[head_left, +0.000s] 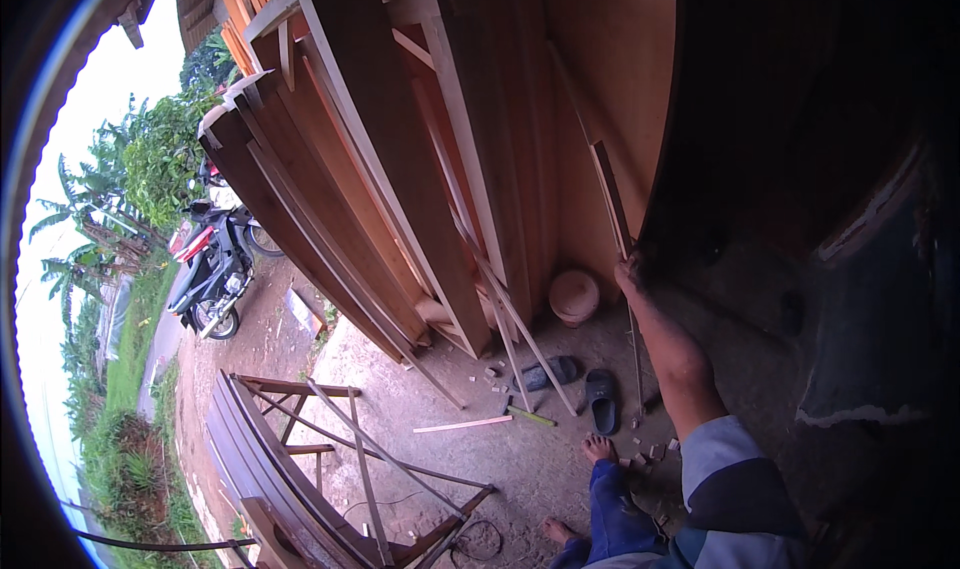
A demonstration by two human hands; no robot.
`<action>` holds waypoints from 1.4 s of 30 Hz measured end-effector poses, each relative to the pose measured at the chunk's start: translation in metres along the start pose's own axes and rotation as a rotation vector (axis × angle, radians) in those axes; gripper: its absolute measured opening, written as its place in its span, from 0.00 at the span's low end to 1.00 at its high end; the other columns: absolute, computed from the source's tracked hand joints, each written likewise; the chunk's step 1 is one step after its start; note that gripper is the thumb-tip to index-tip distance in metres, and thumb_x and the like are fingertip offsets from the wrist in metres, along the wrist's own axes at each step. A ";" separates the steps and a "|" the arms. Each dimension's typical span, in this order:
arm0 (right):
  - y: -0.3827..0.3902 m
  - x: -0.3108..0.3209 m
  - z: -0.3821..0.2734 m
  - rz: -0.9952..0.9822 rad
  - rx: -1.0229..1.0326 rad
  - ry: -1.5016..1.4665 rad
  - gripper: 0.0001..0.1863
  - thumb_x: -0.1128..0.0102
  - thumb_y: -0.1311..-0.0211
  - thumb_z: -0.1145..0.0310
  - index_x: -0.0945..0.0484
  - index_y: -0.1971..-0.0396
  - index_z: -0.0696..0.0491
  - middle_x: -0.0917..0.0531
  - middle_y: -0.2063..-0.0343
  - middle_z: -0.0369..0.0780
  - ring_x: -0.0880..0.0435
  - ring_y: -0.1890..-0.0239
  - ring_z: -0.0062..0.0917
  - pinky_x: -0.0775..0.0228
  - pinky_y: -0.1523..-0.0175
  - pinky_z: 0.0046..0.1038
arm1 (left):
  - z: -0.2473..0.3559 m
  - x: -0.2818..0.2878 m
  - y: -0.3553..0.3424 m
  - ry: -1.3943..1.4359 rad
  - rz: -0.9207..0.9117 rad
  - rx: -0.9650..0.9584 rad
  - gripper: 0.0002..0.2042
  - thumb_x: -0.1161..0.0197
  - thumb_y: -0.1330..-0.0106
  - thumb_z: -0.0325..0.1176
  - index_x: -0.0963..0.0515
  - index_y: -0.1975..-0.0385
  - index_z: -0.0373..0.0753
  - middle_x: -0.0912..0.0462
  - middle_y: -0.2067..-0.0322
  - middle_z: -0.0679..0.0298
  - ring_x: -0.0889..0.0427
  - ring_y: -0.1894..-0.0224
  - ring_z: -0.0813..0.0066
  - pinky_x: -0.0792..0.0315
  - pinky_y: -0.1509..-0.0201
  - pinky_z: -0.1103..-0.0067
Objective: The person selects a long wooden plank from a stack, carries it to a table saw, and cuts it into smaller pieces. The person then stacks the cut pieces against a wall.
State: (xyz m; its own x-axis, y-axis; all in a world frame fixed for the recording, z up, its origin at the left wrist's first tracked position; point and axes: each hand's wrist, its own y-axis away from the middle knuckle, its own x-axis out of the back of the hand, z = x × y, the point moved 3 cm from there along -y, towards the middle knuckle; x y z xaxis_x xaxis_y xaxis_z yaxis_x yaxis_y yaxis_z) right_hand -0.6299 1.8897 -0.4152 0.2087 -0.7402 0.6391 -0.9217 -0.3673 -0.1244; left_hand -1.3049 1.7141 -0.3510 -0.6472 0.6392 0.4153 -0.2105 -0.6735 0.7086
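My right hand point(628, 274) is stretched forward, closed round a narrow wooden piece point(606, 189) that stands upright against a large plywood panel point(620, 79). A thin strip continues below the hand toward the floor. Just left of the hand a round pinkish object point(574, 298), perhaps a container, sits at the foot of the leaning timber. My left hand is not in view.
Wooden frames and boards point(450, 169) lean upright ahead. Black sandals point(602, 399), scraps and loose sticks point(460, 424) lie by my bare feet on the concrete floor point(390, 389). A slatted trestle point(300, 469) stands lower left. A motorcycle point(210, 269) is parked outside. A dark area fills the right.
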 end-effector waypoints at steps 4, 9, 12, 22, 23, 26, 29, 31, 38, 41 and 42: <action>-0.039 -0.037 -0.013 0.205 0.261 0.088 0.23 0.34 0.37 0.68 0.23 0.42 0.54 0.16 0.59 0.46 0.15 0.55 0.38 0.20 0.55 0.36 | 0.029 -0.002 -0.019 0.004 0.029 0.014 0.24 0.41 0.28 0.48 0.22 0.43 0.35 0.16 0.46 0.53 0.18 0.43 0.58 0.26 0.39 0.67; -0.055 -0.064 -0.002 0.073 0.292 0.085 0.16 0.31 0.40 0.60 0.18 0.57 0.53 0.16 0.69 0.48 0.15 0.64 0.48 0.22 0.59 0.46 | 0.038 -0.006 -0.019 0.071 0.090 0.032 0.24 0.40 0.28 0.48 0.22 0.42 0.35 0.16 0.46 0.53 0.19 0.43 0.58 0.27 0.39 0.67; -0.063 -0.077 0.028 0.129 0.132 0.274 0.11 0.33 0.39 0.64 0.20 0.63 0.54 0.17 0.71 0.50 0.14 0.64 0.49 0.22 0.60 0.46 | 0.034 -0.009 -0.015 0.102 0.116 0.033 0.24 0.40 0.28 0.48 0.22 0.42 0.35 0.17 0.45 0.53 0.19 0.42 0.58 0.27 0.38 0.67; 0.134 0.129 -0.048 0.065 0.251 0.007 0.21 0.45 0.23 0.56 0.23 0.55 0.64 0.17 0.62 0.57 0.16 0.53 0.54 0.24 0.54 0.43 | -0.046 0.023 0.083 0.160 0.121 -0.037 0.24 0.40 0.28 0.47 0.23 0.41 0.34 0.17 0.44 0.52 0.19 0.41 0.57 0.27 0.37 0.67; 0.168 0.164 -0.076 -0.006 0.281 0.083 0.20 0.45 0.23 0.57 0.23 0.56 0.64 0.17 0.63 0.57 0.15 0.54 0.53 0.24 0.56 0.43 | -0.067 0.039 0.108 0.152 0.112 -0.048 0.24 0.40 0.28 0.47 0.23 0.41 0.34 0.17 0.44 0.52 0.19 0.40 0.57 0.27 0.36 0.67; 0.286 0.251 -0.165 -0.078 0.426 0.202 0.19 0.43 0.24 0.58 0.24 0.60 0.63 0.17 0.67 0.56 0.14 0.58 0.51 0.24 0.62 0.40 | -0.105 0.082 0.168 0.107 0.063 -0.121 0.25 0.40 0.28 0.47 0.23 0.41 0.34 0.17 0.44 0.52 0.19 0.40 0.57 0.27 0.36 0.67; 0.422 0.319 -0.253 -0.011 0.685 0.024 0.15 0.41 0.27 0.63 0.26 0.65 0.62 0.21 0.72 0.54 0.16 0.65 0.52 0.26 0.65 0.43 | -0.067 0.081 0.181 0.186 -0.083 -0.408 0.29 0.39 0.27 0.45 0.33 0.30 0.39 0.24 0.36 0.51 0.24 0.34 0.56 0.28 0.33 0.66; 0.514 0.365 -0.304 -0.091 0.768 0.114 0.12 0.37 0.33 0.66 0.26 0.64 0.61 0.22 0.73 0.54 0.19 0.66 0.55 0.28 0.64 0.46 | -0.043 0.087 0.212 0.113 -0.096 -0.647 0.40 0.33 0.31 0.46 0.46 0.24 0.42 0.38 0.27 0.49 0.30 0.30 0.52 0.32 0.29 0.65; 0.810 0.453 -0.440 -0.127 1.012 0.174 0.28 0.35 0.39 0.70 0.28 0.39 0.58 0.18 0.72 0.50 0.15 0.67 0.47 0.23 0.63 0.46 | -0.072 0.122 0.409 0.257 -0.407 -1.141 0.51 0.33 0.33 0.46 0.65 0.22 0.39 0.48 0.25 0.44 0.43 0.24 0.50 0.44 0.22 0.62; 0.891 0.471 -0.452 -0.215 1.008 0.267 0.29 0.33 0.39 0.69 0.28 0.38 0.57 0.18 0.70 0.49 0.14 0.66 0.46 0.22 0.63 0.45 | -0.124 0.116 0.466 0.367 -0.510 -1.182 0.48 0.34 0.32 0.46 0.61 0.22 0.36 0.42 0.27 0.47 0.39 0.26 0.54 0.42 0.23 0.63; 0.914 0.472 -0.450 -0.307 0.933 0.360 0.31 0.32 0.39 0.66 0.29 0.37 0.57 0.18 0.64 0.48 0.13 0.64 0.44 0.20 0.62 0.44 | -0.142 0.111 0.476 0.350 -0.582 -1.145 0.40 0.36 0.30 0.45 0.49 0.26 0.33 0.35 0.32 0.49 0.36 0.28 0.59 0.40 0.25 0.65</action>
State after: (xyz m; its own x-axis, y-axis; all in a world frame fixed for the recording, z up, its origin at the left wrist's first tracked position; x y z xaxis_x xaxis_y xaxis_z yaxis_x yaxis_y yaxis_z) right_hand -1.5204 1.4579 0.1141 0.1403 -0.3859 0.9118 -0.1949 -0.9137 -0.3567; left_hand -1.5811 1.4120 -0.0489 -0.3698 0.9263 -0.0722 -0.9007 -0.3765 -0.2168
